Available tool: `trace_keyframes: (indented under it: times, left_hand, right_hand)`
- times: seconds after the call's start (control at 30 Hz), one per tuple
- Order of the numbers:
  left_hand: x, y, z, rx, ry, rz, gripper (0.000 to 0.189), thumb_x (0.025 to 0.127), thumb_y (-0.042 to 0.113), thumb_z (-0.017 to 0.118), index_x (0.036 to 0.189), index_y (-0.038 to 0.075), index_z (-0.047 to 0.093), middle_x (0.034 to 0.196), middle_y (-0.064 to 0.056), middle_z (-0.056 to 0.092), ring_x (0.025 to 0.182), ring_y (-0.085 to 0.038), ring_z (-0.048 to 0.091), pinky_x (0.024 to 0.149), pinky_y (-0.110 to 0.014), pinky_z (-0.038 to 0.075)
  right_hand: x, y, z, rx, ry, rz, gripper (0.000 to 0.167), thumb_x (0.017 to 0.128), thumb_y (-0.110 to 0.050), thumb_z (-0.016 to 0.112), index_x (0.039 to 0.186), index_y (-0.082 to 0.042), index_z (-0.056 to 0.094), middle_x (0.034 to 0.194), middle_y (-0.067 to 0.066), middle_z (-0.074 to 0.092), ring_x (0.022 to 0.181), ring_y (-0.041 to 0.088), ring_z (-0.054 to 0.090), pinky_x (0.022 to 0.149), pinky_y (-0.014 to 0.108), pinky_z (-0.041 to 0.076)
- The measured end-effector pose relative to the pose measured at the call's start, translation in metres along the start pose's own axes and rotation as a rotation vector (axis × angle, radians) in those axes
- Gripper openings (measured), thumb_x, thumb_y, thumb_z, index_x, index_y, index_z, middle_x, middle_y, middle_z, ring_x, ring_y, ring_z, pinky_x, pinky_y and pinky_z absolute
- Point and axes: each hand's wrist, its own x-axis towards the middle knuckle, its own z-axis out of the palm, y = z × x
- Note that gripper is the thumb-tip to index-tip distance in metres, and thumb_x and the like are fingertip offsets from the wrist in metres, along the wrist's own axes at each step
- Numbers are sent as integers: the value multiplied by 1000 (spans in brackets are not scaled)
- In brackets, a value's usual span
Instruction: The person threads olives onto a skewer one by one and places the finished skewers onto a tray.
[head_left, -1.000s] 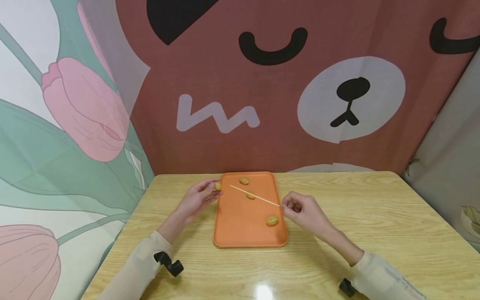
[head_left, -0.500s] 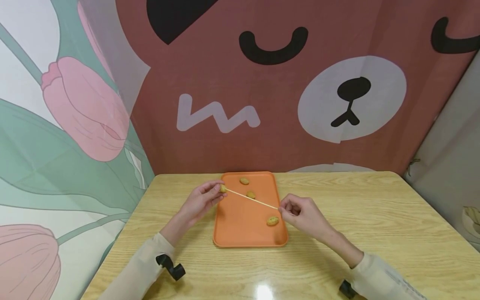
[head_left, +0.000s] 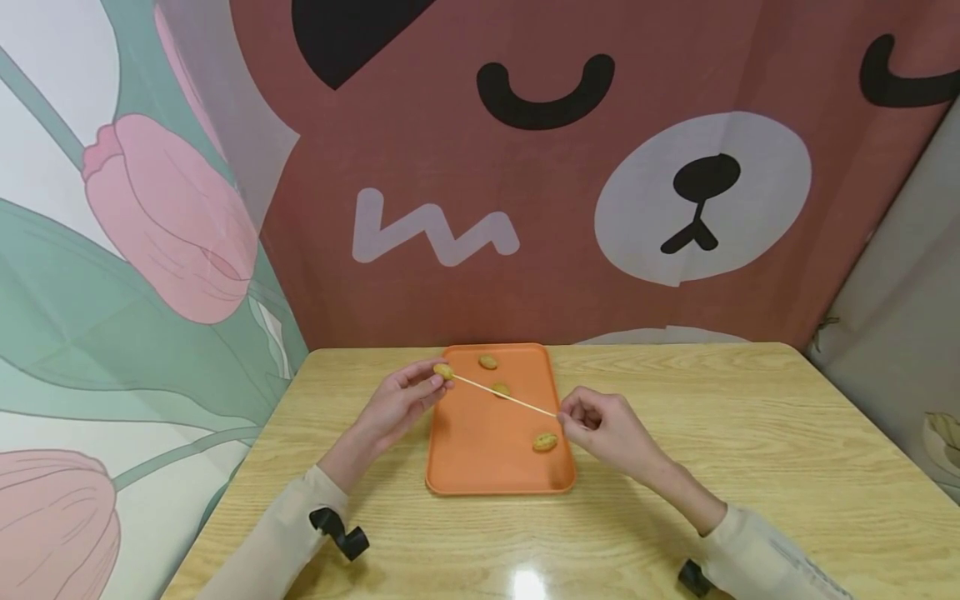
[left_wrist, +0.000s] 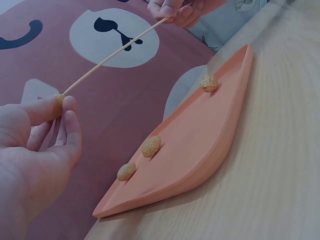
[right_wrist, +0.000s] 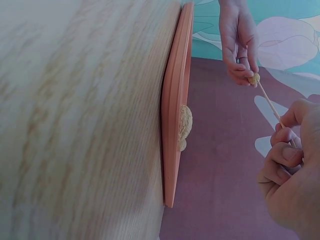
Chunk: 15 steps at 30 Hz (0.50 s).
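Observation:
My left hand [head_left: 405,400] pinches a small yellow-brown oval lump [head_left: 444,371], like a wrinkled baby potato, between thumb and fingers above the tray's left edge. A thin wooden skewer [head_left: 510,397] slants across the tray, its far tip right at that lump. At the skewer's other end, my right hand [head_left: 607,425] grips it with curled fingers, just past the tray's right edge. In the left wrist view the skewer [left_wrist: 115,54] runs straight from one hand to the other, and the lump [left_wrist: 60,100] is partly hidden by the fingertips.
An orange tray [head_left: 487,467] lies on the wooden table [head_left: 712,400]. On it sit three similar lumps: one at the back [head_left: 488,362], one under the skewer [head_left: 502,390], one near the front right [head_left: 545,442]. A printed curtain [head_left: 555,283] hangs behind the table.
My left hand has moved right over the tray edge with its lump, bringing it to the skewer's tip. The skewer and right hand have shifted slightly; the tray has stayed put.

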Motion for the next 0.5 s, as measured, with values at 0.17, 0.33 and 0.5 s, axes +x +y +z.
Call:
trace_keyframes:
  times: [0.17, 0.33, 0.5]
  left_hand:
    - [0, 0, -2, -10, 5, -3, 42, 103, -1, 57, 143, -9, 48, 117, -12, 66, 109, -22, 66, 109, -42, 43]
    - [0, -2, -2, -3, -20, -12, 46, 103, -1, 58, 144, -14, 44, 114, -11, 68, 107, -22, 67, 108, -42, 45]
    - [-1, -2, 1, 6, -36, -10, 40, 101, 1, 62, 138, -12, 52, 113, -10, 68, 107, -23, 67, 106, -41, 46]
  right_hand:
    - [0, 0, 1, 0, -15, 6, 22, 95, 0, 68, 92, -22, 68, 67, -7, 55, 53, 6, 39, 44, 24, 35]
    - [0, -1, 1, 5, -25, 9, 21, 95, -2, 69, 91, -22, 68, 68, -6, 56, 54, 6, 40, 45, 23, 36]
    - [0, 0, 3, 15, -34, 23, 20, 95, -3, 71, 89, -21, 67, 68, -5, 56, 54, 6, 41, 44, 23, 36]
